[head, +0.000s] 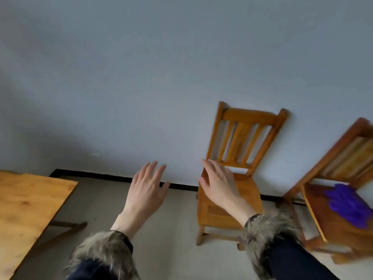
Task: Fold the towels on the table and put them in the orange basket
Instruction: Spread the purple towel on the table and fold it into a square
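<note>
My left hand (148,187) is raised in mid-air with its fingers spread and nothing in it. My right hand (219,183) is also raised and open, in front of a wooden chair (245,138). Both wrists come out of dark sleeves with fur cuffs. A corner of the wooden table (26,207) shows at the lower left, bare in the visible part. No towels and no orange basket appear in this view.
The wooden chair stands against the pale wall. A second wooden chair (343,225) at the right edge carries a purple object (349,205) on its seat. Grey floor lies between the table and the chairs.
</note>
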The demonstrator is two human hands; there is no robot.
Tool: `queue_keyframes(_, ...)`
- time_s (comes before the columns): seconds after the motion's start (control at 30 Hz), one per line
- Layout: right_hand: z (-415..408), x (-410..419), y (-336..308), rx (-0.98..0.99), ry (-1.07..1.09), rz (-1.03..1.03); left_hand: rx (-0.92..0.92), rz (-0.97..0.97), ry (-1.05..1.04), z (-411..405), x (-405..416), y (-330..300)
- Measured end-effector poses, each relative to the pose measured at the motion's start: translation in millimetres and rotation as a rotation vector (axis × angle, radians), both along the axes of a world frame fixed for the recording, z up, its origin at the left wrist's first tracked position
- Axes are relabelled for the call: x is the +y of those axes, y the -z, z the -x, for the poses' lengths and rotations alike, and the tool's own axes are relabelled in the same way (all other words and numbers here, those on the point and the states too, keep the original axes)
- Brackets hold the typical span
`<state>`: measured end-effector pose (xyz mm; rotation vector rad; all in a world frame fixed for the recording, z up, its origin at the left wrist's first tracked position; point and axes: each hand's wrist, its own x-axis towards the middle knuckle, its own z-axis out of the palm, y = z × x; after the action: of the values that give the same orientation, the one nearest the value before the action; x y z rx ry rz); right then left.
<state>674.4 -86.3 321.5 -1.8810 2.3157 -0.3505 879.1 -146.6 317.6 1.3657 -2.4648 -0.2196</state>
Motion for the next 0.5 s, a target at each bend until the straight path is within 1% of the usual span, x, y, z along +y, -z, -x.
queue_keyframes(0.3, 167, 88, 9, -0.042, 0.482, -0.028, -0.043, -0.038, 0.479, 217, -4, 4)
queue_keyframes(0.5, 268, 120, 13, -0.017, 0.708, -0.028, -0.073, -0.052, 0.696, 352, -4, 8)
